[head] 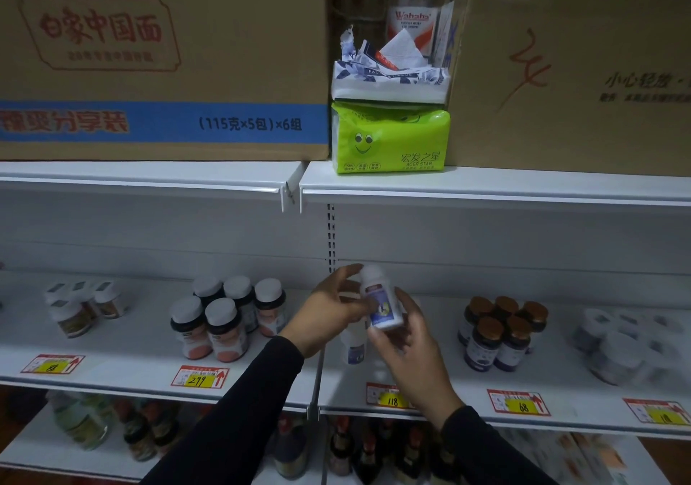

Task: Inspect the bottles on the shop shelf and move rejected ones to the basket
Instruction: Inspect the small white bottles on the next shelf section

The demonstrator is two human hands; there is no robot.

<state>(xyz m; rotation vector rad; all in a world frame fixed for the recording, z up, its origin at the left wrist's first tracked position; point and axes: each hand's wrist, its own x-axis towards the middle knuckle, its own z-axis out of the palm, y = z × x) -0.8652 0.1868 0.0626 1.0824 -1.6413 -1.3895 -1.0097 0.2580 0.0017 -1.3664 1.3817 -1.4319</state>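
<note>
A small white bottle (379, 299) with a blue-and-purple label and a white cap is held up in front of the middle shelf (261, 391). My left hand (329, 312) grips it from the left, thumb on the label and fingers behind the cap. My right hand (407, 350) holds its lower right side with curled fingers. A matching white bottle (353, 346) stands on the shelf just below and behind. No basket is in view.
White-capped bottles with pink labels (224, 316) stand to the left, brown-capped dark bottles (501, 335) to the right, white jars (620, 346) at far right. Tissue packs (390, 140) and cardboard boxes (160, 58) fill the top shelf. Dark bottles (366, 454) line the lower shelf.
</note>
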